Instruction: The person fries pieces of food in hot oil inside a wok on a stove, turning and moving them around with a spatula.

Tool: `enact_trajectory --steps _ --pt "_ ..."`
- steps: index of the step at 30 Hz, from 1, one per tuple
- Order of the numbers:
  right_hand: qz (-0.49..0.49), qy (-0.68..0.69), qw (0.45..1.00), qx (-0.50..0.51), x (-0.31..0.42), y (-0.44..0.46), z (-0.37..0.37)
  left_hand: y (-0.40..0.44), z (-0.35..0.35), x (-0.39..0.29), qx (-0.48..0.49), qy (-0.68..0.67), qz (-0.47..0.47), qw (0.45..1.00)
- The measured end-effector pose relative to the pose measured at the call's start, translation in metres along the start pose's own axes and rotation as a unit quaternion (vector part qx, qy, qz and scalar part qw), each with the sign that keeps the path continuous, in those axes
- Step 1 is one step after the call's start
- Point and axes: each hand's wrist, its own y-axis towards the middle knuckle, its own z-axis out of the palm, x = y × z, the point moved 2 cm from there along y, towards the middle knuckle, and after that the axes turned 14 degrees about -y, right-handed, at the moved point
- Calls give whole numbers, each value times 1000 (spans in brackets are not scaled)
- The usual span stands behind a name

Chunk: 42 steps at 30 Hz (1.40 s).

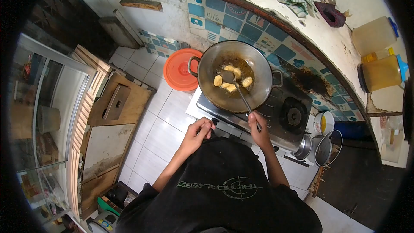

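Note:
My right hand is wrapped round the handle of a long metal spatula. The spatula's dark blade reaches into a large two-handled metal wok on the stove. Several yellow pieces of frying food lie in bubbling oil around the blade; I cannot tell what food they are. My left hand is closed at the stove's front edge, its fingertips beside a black stove knob. Whether those fingers grip the knob is hidden.
The gas stove has a second burner to the right. An orange lidded bucket stands left of the wok. Pots and pails sit beyond the stove. A tiled wall and ledge with containers run behind; a wooden cabinet is at left.

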Motion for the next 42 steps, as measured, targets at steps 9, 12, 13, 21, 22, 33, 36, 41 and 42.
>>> enact_trajectory --steps 9,12,13,21,22,33,36,41,42 --pt "-54 -88 994 33 25 -7 -16 1 0 0 1 1 -4 1000" --pt "-71 -126 989 15 20 -9 -12 2 0 1 5 0 0 1000" --pt "-71 -106 992 23 22 -9 -12 2 1 1 5 0 -1 1000" --pt "-50 -97 994 -9 30 -7 -13 2 -1 -2 3 12 5 1000" --pt "-54 -92 994 -30 26 -5 -16 2 -1 -2 2 11 3 1000" --pt "113 -66 965 -229 -44 36 -45 2 -2 -3 4 7 -2 1000" --pt "140 -75 959 -233 -62 45 -40 2 0 -7 3 12 -1 1000" --pt "150 215 944 -202 -80 51 -10 2 -1 -5 -2 2 2 1000" --pt "152 234 942 -187 -79 50 -3 2 -1 -3 -2 1 2 1000"
